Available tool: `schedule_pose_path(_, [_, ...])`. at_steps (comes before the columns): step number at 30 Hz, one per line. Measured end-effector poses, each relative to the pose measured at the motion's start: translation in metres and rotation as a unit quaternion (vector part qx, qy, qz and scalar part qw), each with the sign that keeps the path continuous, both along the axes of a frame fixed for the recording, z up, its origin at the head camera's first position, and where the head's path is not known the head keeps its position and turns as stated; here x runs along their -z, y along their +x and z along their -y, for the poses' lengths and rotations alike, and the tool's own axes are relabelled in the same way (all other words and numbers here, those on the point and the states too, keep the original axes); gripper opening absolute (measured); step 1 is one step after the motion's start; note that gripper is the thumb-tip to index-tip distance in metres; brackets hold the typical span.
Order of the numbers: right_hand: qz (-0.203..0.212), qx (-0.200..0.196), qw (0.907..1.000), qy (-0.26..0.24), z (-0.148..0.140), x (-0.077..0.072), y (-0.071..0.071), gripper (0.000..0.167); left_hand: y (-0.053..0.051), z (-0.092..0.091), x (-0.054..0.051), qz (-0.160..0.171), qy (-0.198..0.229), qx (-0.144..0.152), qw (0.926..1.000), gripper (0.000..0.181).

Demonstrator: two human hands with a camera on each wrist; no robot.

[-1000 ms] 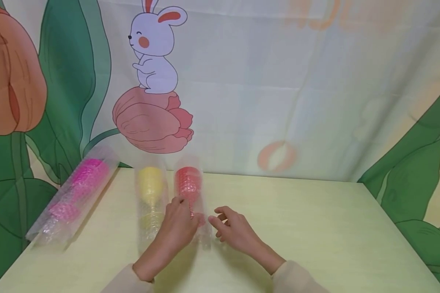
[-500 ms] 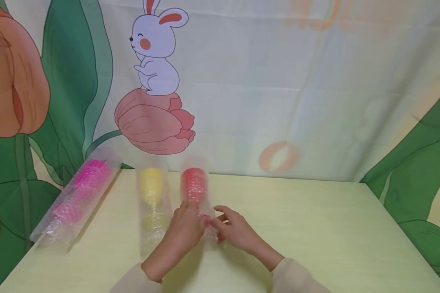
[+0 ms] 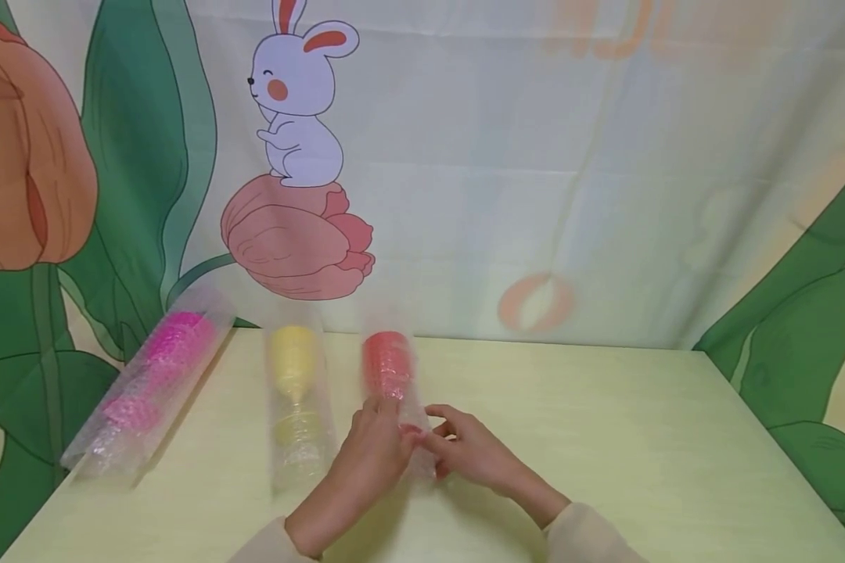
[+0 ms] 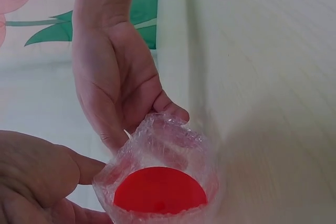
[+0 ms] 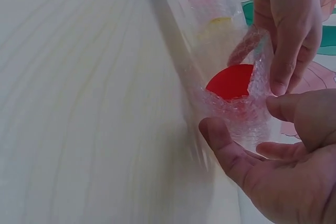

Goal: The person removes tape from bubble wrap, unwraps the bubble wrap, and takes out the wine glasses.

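A red goblet point(image 3: 389, 367) lies in bubble wrap on the table, its bowl toward the backdrop. Its round red base point(image 4: 160, 191) shows inside the wrap's open near end. My left hand point(image 3: 373, 450) grips the wrapped goblet from above and the left, covering its middle. On the right side, my right hand point(image 3: 473, 452) holds the near end of the wrap between thumb and curved fingers. The wrap's rim stands loose around the base in both wrist views. To the left is a yellow goblet point(image 3: 294, 363) in bubble wrap, apart from my hands.
A pink item point(image 3: 176, 336) rolled in bubble wrap lies slanted across the table's left edge; its kind is unclear. Behind the pale table point(image 3: 605, 438) hangs a cloth backdrop point(image 3: 451, 156) printed with a rabbit and tulips.
My left hand has shifted the wrapped red goblet to the right, away from the yellow one. My right hand, apart from the wrap at first, now touches it and has moved slightly right.
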State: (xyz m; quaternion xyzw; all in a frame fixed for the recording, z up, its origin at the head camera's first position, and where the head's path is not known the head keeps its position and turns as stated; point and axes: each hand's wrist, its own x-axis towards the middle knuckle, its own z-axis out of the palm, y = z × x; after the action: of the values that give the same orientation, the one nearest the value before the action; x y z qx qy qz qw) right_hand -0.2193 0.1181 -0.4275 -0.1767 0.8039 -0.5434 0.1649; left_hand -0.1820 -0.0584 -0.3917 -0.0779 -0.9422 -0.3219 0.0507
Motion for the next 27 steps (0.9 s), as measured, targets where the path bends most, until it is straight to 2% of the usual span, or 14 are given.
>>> schedule_pose_path(7, [0.029, -0.01, 0.9995, 0.005, -0.014, -0.004, 0.005, 0.061, 0.008, -0.006, 0.0, -0.002, 0.01, 0.018, 0.9998, 0.043])
schedule_pose_path(20, [0.073, -0.035, 0.9967, -0.004, -0.037, -0.01, 0.018, 0.053, 0.018, -0.018, -0.001, 0.036, 0.034, 0.047, 0.9977, 0.051])
schedule_pose_path(27, [0.103, -0.047, 0.9935, -0.012, -0.055, -0.011, 0.027, 0.05, 0.026, -0.023, -0.001, 0.045, 0.058, 0.088, 0.9934, 0.051])
